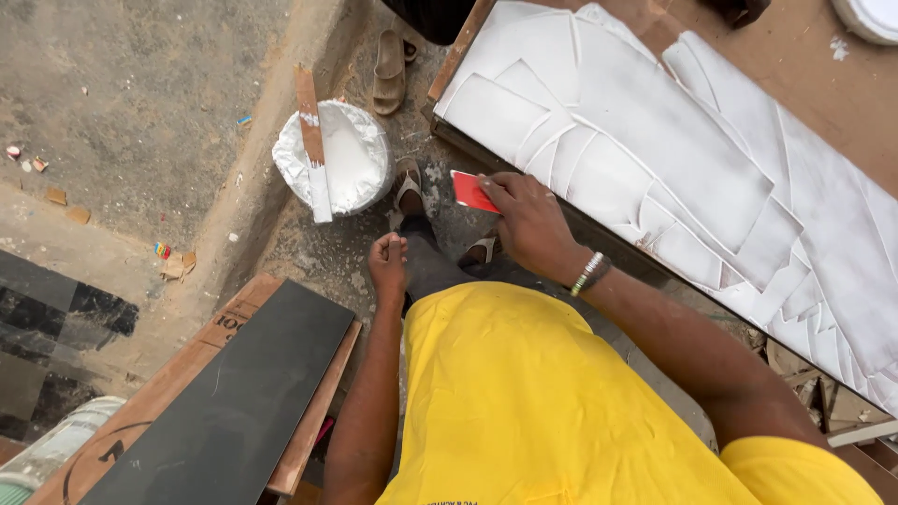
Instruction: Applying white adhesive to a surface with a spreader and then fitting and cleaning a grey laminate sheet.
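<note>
On ground: white bucket (341, 159) | stick (311, 140) | dark board (234, 402) beside left hand (387, 266)

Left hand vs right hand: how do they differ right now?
The left hand is closed and empty, hanging by the leg; the right hand holds a red card. The left sits clear of the white panel; the right reaches to its edge. Only the right wrist wears a beaded bracelet. Both are bare.
</note>
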